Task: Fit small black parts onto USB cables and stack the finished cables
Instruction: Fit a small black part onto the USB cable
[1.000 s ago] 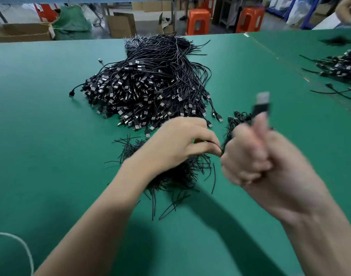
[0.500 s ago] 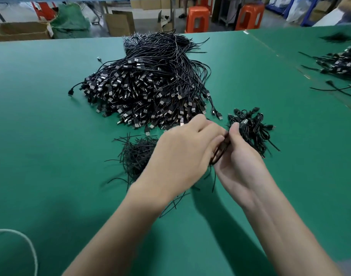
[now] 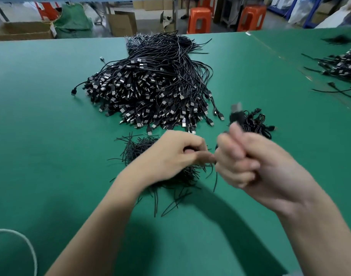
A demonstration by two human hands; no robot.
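Green table (image 3: 51, 156), USB cable (image 3: 236, 114) in both hands (image 3: 178, 154) (image 3: 254, 162)

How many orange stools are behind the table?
2. First orange stool beyond the table, near centre; second orange stool just right of it. A reddish shape far left may be another.

Whole bench top (image 3: 51, 136) is a green mat, matt and smooth, barely any shine. The USB cables (image 3: 150, 92) heaped on it have black plastic jackets with a slight sheen, plus bright metal plug shells that catch the light. The thin black strips (image 3: 138, 150) nearer look duller. Behind: glossy orange plastic stools (image 3: 199, 19), plain brown cardboard boxes (image 3: 121, 23), a green cloth sack (image 3: 73, 21).
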